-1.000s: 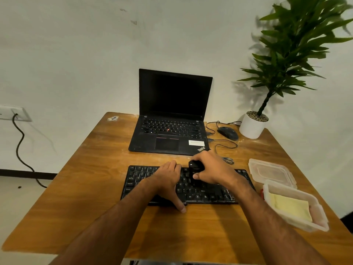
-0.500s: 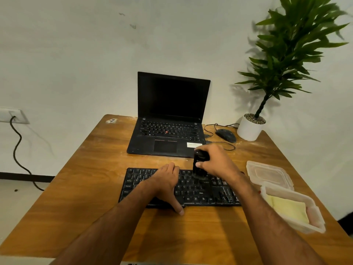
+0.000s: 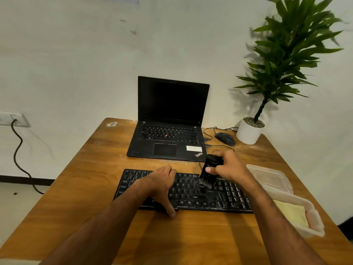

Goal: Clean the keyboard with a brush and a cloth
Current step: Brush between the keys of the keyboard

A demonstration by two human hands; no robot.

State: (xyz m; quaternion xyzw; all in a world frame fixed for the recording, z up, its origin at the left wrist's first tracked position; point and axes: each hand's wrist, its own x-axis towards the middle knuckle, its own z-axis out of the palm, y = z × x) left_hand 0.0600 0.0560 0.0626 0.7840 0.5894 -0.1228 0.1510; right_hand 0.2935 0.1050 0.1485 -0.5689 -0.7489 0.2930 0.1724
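A black keyboard [image 3: 219,197] lies across the near half of the wooden table [image 3: 86,178]. My left hand [image 3: 160,186] rests flat on its left half, thumb hooked over the front edge, steadying it. My right hand [image 3: 229,167] grips a small black brush [image 3: 209,171] held nearly upright, bristles down and touching the upper key rows right of the keyboard's middle. A yellow cloth [image 3: 290,213] lies folded inside a clear plastic box [image 3: 313,226] at the right.
An open black laptop [image 3: 168,138] stands behind the keyboard. To its right are a black mouse [image 3: 225,138] with cables and a potted plant [image 3: 250,131]. The box's clear lid [image 3: 269,176] lies beside the keyboard's right end.
My right hand has carried the brush rightward along the upper rows and a little toward the back edge. My left hand has stayed put on the keyboard.
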